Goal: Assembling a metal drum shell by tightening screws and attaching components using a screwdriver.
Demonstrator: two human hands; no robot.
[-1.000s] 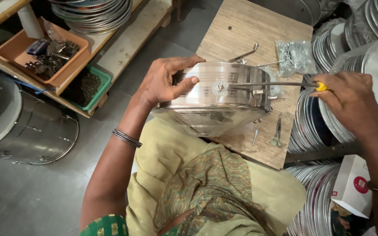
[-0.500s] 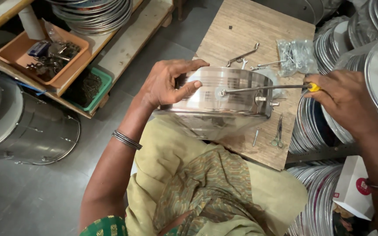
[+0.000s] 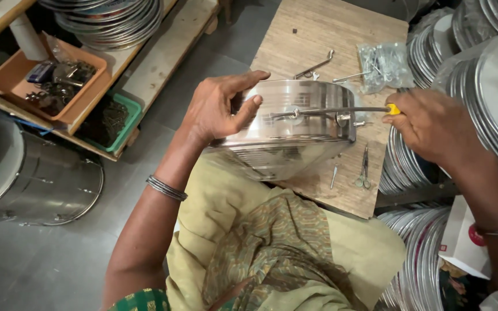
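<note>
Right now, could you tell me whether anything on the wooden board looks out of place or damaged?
Nothing stands out. The left hand steadies the round steel container, the right hand holds a yellow-handled screwdriver against it, and small scissors lie flat on the wooden board.

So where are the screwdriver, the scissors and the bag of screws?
screwdriver (image 3: 341,109): head view, middle of its metal shaft, across the steel pot.
scissors (image 3: 364,170): head view, on the blades, lying on the wooden board.
bag of screws (image 3: 383,64): head view, centre of the clear bag.
</note>
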